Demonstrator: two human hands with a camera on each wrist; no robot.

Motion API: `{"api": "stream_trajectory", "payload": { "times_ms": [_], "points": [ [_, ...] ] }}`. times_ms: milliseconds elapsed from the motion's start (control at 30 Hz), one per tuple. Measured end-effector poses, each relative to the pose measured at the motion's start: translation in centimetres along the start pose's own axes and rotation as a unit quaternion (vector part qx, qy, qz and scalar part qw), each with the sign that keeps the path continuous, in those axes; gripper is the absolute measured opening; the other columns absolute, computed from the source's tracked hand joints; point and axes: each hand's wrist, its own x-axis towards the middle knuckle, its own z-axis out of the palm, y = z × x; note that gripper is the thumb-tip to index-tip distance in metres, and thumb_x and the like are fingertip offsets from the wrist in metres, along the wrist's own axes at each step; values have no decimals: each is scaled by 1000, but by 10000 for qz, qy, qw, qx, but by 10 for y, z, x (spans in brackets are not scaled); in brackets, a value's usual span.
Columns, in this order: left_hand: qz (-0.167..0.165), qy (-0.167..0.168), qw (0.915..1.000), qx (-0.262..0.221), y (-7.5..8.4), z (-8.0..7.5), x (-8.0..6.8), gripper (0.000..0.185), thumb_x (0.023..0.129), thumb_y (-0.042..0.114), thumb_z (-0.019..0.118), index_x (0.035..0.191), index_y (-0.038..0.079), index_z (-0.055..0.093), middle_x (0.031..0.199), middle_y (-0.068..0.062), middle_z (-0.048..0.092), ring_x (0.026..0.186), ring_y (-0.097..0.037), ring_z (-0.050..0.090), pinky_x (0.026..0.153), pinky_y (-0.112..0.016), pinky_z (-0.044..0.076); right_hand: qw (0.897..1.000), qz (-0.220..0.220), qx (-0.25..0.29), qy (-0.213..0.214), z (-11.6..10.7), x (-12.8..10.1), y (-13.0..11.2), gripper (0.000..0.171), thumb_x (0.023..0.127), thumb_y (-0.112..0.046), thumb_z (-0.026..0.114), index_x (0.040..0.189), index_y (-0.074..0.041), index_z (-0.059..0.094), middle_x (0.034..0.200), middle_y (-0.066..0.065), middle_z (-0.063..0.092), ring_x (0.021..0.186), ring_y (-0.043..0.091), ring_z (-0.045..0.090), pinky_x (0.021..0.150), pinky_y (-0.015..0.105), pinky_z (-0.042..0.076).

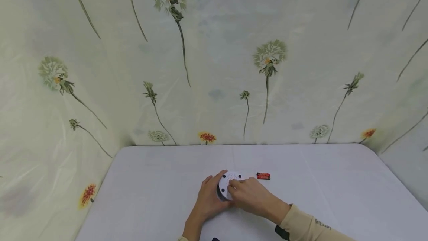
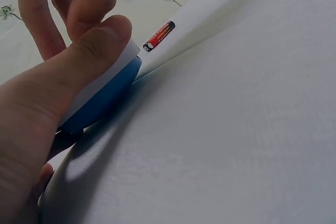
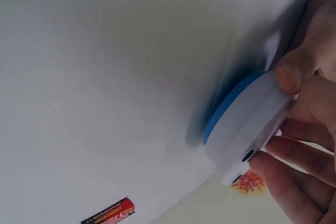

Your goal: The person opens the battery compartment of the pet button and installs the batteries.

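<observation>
Your left hand [image 1: 208, 198] grips the round white-and-blue device [image 1: 227, 185], tilted on edge to steady it | your right hand [image 1: 249, 194] pinches its back face, fingers curled | red battery [image 1: 263, 176] lies just beyond right hand, apart, on the table [image 1: 334, 189].
</observation>
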Motion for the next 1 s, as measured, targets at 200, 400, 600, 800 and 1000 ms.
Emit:
{"api": "stream_trajectory", "payload": {
  "times_ms": [200,400,600,800,1000],
  "points": [
    [58,48,10000,50,-1,-1,2,90,65,46,83,142,23,41,139,3,53,125,-19,52,112,-45,29,9997,134,144,135,0,0,1,24,78,-34,73,91,-14,69,92,-3,69,67,11,65,44,23,43],
    [85,41,9999,63,-3,4,0,90,67,60,76,142,25,39,137,4,54,125,-14,52,112,-44,30,9935,551,898,433,4,-11,4,22,74,-29,76,93,-20,70,101,-6,68,84,11,65,57,25,52],
    [128,-13,9998,121,-3,2,1,94,65,63,75,143,25,38,138,5,52,125,-12,51,112,-44,30,9815,882,1505,792,10,-15,10,25,70,-27,80,92,-21,69,100,-9,67,88,10,64,66,29,54],
    [279,124,9995,57,-2,2,0,92,66,56,78,142,20,40,137,2,54,124,-13,53,111,-45,31,9730,1002,1767,1098,16,-14,7,20,71,-22,78,79,-22,60,86,-14,54,76,1,48,61,18,44],
    [309,220,9992,130,-3,2,-2,91,65,47,82,142,21,40,136,1,55,124,-14,53,111,-44,31,9688,1078,1817,1294,20,-14,3,20,68,-19,75,72,-23,56,77,-15,47,71,-2,37,57,10,35]
  ]
}}
